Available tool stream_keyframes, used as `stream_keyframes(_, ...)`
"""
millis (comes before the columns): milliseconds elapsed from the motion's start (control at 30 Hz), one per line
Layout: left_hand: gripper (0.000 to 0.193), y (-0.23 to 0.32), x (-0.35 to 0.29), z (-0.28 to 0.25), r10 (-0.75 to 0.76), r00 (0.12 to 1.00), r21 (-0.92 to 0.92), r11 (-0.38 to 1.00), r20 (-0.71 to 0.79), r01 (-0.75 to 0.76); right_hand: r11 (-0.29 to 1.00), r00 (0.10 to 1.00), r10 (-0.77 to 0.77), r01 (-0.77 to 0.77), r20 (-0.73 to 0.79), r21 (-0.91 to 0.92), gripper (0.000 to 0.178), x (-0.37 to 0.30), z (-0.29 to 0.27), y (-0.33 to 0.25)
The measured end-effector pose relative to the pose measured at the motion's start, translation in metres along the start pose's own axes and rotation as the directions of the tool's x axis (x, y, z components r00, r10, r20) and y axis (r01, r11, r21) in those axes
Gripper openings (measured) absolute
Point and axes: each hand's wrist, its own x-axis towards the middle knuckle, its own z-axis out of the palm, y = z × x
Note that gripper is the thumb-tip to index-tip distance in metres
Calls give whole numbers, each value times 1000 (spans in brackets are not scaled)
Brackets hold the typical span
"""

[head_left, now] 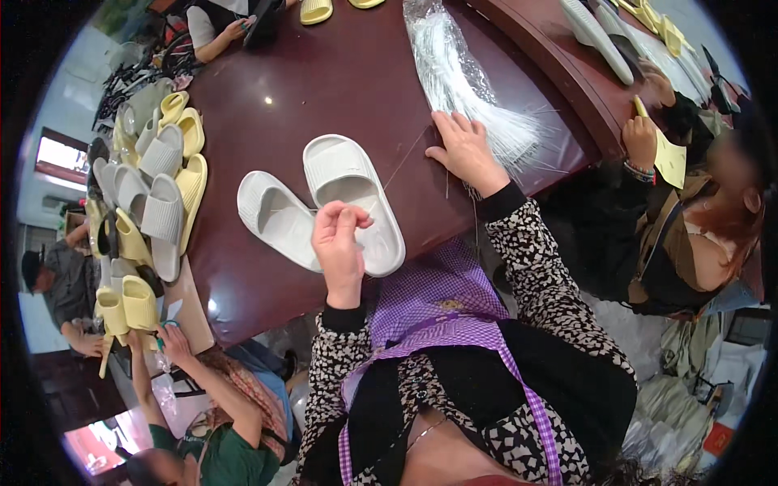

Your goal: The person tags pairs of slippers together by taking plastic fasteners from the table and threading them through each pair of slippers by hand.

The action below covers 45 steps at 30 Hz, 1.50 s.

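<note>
A pair of light grey slippers lies in front of me: the left slipper (271,212) is tilted outward, the right slipper (344,166) is nearly upright. My left hand (339,243) hovers over their heel ends, fingers curled and thumb pressed to them; whatever is between the fingertips is too small to name. My right hand (470,152) reaches to a bundle of thin white strands (486,113), partly inside a clear plastic bag (433,40). Its fingers are stretched and touch the bundle's edge. A fine strand (405,166) runs between the right slipper and this hand.
Grey and yellow slippers (162,215) are piled along the table's left side. A co-worker's hands (166,344) work with yellow slippers at lower left. Another person (689,211) sits at right, holding a yellow piece. A raised curved ledge (559,73) borders the dark red table (348,89).
</note>
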Motion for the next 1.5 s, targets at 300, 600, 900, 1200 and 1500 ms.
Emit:
stream_keyframes(300,7,41,-50,-69,31,974,-124,990,-225,-60,998,999,40,-39,12,-41,62,0,-3,0)
stream_keyframes(600,6,82,-76,-97,-33,943,-45,999,-331,19,992,990,-29,12,-135,-127,46,2,-13,-8)
stream_keyframes(900,7,79,-68,-9,-141,986,301,940,-89,162,589,927,-350,330,-135,737,8,-34,-83,-156)
stream_keyframes(1200,10,75,-71,-10,-205,979,364,912,10,188,343,969,-168,-113,179,932,5,-31,-83,-165)
stream_keyframes(1500,10,72,-68,-4,-68,997,470,881,26,48,382,963,-266,66,41,922,11,-34,-85,-164)
